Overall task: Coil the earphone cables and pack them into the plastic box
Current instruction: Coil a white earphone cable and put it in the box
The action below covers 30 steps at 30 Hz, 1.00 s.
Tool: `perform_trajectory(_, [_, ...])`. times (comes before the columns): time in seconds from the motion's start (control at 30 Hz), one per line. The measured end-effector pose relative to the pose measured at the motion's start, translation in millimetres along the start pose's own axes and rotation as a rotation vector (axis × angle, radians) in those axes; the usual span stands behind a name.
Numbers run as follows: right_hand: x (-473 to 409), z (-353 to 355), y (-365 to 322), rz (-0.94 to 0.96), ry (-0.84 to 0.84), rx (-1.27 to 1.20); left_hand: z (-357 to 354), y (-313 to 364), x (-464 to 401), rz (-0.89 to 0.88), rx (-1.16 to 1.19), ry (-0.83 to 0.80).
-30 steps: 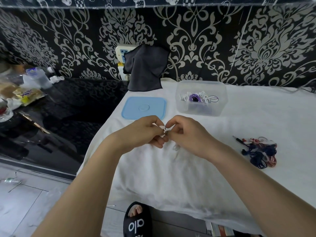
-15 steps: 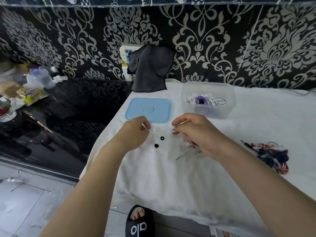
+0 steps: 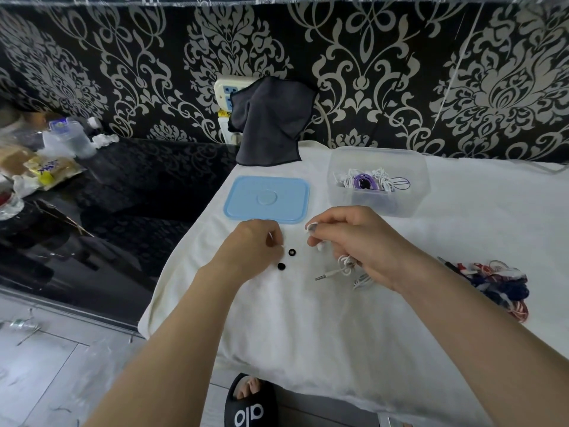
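Earphone cable (image 3: pixel 346 266), white, bunched mid-frame in the right hand (image 3: pixel 363 245), which pinches it; left hand (image 3: pixel 255 245) curls, contents unclear. Light, limp, tangle-prone: grip the loops, not the plug.

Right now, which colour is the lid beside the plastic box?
Light blue; the lid shows best in the head view.

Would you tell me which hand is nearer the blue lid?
Left. The left hand sits just below the blue lid, near its front edge; the right hand is further off to its right.
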State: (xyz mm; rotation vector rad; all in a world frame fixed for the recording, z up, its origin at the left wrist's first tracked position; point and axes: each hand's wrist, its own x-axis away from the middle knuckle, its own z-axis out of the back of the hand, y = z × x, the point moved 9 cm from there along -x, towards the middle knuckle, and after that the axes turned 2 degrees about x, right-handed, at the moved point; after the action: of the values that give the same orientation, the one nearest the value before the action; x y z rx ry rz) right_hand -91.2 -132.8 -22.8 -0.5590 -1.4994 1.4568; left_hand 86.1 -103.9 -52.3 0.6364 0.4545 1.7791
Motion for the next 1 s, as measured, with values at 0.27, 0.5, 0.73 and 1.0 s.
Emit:
perform_trajectory(0.27, [-0.3,6.7,-6.8,0.039,0.017,-0.003,12.3,39.6,8.8,-0.146,0.252,-0.004])
perform_trajectory(0.5, [2.1,12.6,-9.0,0.08,0.051,0.04,15.4,62.6,19.8,-0.19,0.412,-0.059])
perform_trajectory(0.73, [3.1,19.4,-15.1,0.165,0.1,0.075,16.3,68.0,23.1,-0.197,0.459,-0.065])
perform_trajectory(1.0, [3.8,20.7,-18.4,0.193,0.107,0.064,20.6,71.5,24.8,-0.222,0.442,-0.04])
